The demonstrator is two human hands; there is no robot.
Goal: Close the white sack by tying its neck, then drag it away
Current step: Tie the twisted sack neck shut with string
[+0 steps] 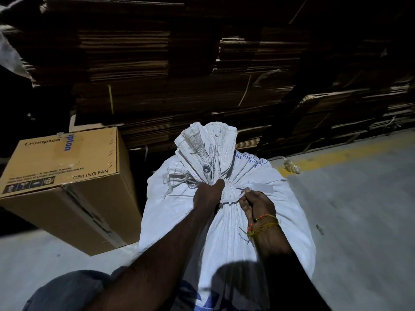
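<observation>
Both forearms reach over the white sack [226,221] standing on the floor; left hand [207,195] clamps the neck [229,194], right hand [258,204] pinches the tie [229,203]. Ease that grip and, likely, the gather springs open.

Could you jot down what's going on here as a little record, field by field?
place: dim storeroom, concrete floor
white sack: full, neck gathered, a dark tie round it
left hand: fist clamped on the neck
right hand: pinching the tie beside the neck
cardboard box: left of the sack, marked CEILING FAN
flattened cartons: stacked behind
dragging: not yet begun
</observation>
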